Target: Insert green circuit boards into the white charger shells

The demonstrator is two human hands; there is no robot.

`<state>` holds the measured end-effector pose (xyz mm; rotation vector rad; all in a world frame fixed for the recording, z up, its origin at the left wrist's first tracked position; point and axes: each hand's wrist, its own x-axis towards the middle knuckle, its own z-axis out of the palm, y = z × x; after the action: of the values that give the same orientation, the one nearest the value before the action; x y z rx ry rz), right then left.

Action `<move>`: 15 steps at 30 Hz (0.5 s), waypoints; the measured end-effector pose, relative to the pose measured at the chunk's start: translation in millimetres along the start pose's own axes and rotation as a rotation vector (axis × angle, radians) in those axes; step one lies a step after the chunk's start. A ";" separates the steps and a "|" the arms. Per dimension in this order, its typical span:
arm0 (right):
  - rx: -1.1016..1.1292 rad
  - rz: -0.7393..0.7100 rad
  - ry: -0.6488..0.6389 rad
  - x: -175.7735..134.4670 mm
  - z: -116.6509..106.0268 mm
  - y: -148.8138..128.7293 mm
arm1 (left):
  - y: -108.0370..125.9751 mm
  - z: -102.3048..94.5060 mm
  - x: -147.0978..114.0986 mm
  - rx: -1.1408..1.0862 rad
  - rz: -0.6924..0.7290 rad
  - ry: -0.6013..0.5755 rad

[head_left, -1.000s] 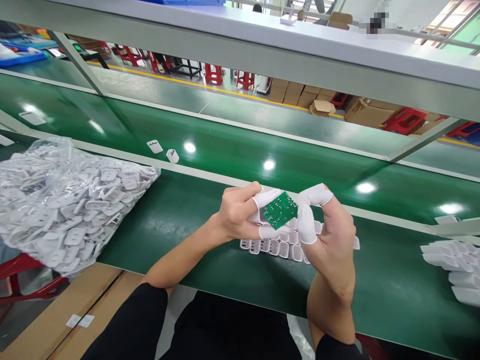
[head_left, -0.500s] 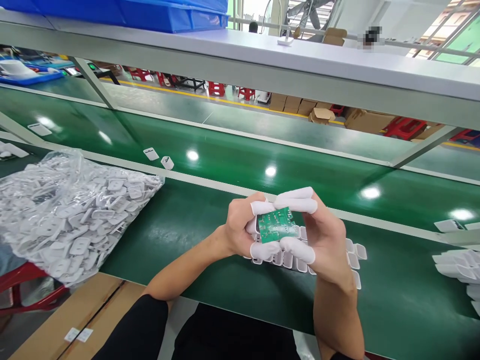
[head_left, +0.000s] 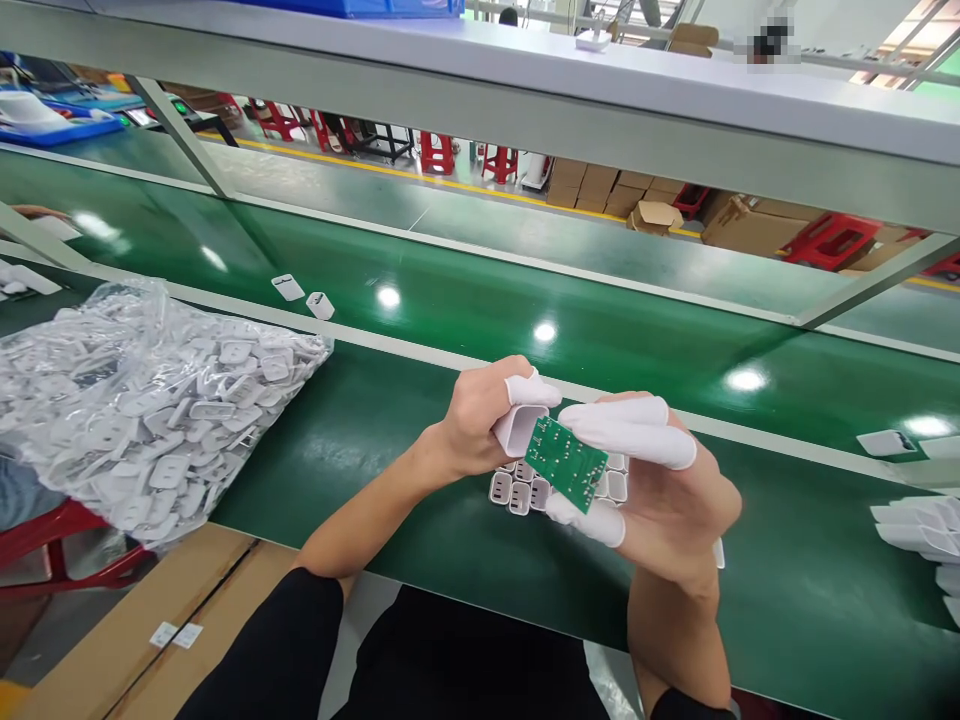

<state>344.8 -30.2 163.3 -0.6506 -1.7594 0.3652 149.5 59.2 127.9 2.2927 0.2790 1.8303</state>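
My left hand (head_left: 487,415) is closed round a white plastic charger housing (head_left: 519,432), its open end turned to the right. White finger covers are on the fingertips of both hands. Between thumb and fingers, my right hand (head_left: 660,470) pinches a green circuit board (head_left: 568,462) by its edges. The board is tilted, its soldered face towards me, and its upper left end is close to the housing's mouth; whether they touch I cannot tell. Beneath my hands, several white housings (head_left: 519,497) stand in rows on the green table, partly hidden by the hands.
A clear plastic bag (head_left: 172,420) of small white plates lies at the left. More white housings (head_left: 911,527) are stacked at the right edge. Two loose housings (head_left: 320,305) lie on the green conveyor (head_left: 465,305). A shelf (head_left: 525,75) crosses above it.
The board has swung from nearly level to tilted, and my right hand has drawn slightly right. My left hand now shows the housing's open mouth. The view has shifted downward.
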 end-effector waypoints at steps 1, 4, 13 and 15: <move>-0.006 -0.004 -0.003 -0.1 1.3 -0.2 | -0.3 0.4 0.1 0.007 0.014 0.002; -0.007 -0.024 -0.008 0.2 3.9 0.1 | -0.2 1.5 1.3 0.016 0.041 0.008; -0.025 -0.072 -0.040 3.7 6.1 1.5 | -0.4 3.1 3.4 0.039 0.057 0.012; -0.036 -0.067 -0.047 3.5 5.2 1.1 | -1.2 3.2 3.0 0.036 0.058 0.008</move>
<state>339.4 -26.8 163.9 -0.6119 -1.8314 0.3057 153.2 61.0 129.7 2.3412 0.2510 1.8778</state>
